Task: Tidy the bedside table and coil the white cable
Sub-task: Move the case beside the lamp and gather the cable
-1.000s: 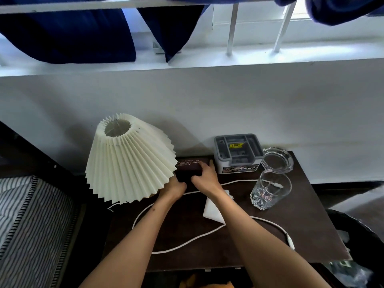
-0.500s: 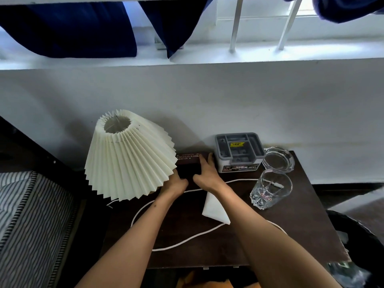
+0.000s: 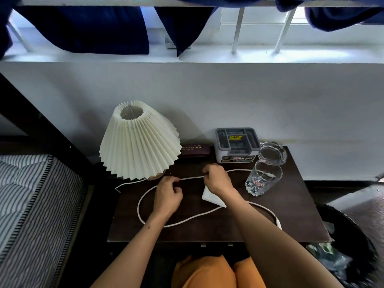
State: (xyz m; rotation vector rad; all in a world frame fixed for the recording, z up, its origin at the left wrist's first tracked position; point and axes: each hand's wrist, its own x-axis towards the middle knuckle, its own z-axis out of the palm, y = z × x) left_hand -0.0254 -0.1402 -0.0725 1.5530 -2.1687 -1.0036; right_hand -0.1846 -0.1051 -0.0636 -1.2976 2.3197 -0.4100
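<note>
The white cable (image 3: 188, 219) lies in a wide loop on the dark bedside table (image 3: 295, 208). One stretch of it runs taut between my two hands. My left hand (image 3: 168, 197) is curled over the cable at the loop's far side. My right hand (image 3: 218, 180) pinches the same stretch a little further right. From there the cable continues toward a drinking glass (image 3: 262, 179). A white plug end (image 3: 278, 223) rests near the table's front right. A folded white paper (image 3: 211, 198) lies partly under my right wrist.
A pleated cream lamp (image 3: 139, 142) stands at the back left, a dark case (image 3: 195, 150) beside it against the wall. A grey organiser box (image 3: 236, 143) and a glass ashtray (image 3: 272, 152) sit at the back right. A striped mattress (image 3: 31, 204) lies left, a bin (image 3: 357, 242) right.
Both hands have let go of the dark case, which now lies against the wall by the lamp. They have drawn back toward me and closed on the cable.
</note>
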